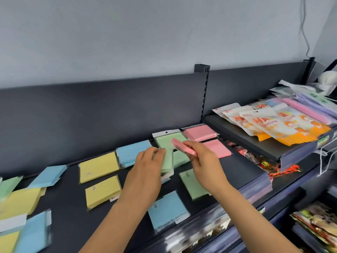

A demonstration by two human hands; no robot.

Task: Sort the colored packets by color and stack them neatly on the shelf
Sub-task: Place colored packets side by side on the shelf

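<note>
Fingers (190, 144) of right hand (204, 157) — around pink packet (180, 146)

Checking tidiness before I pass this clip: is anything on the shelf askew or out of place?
Yes. At the left end, flat yellow, blue and green packets overlap in a tilted, mixed-colour heap. A lone light-blue packet near the front edge lies skewed, apart from the blue stack behind.

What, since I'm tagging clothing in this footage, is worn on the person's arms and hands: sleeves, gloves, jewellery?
Nothing worn shows. The left forearm and right forearm are bare to the frame's bottom edge, no sleeve cuffs in view. The left hand and right hand have no gloves; no ring, watch or bracelet shows, though blur could hide something small.
</note>
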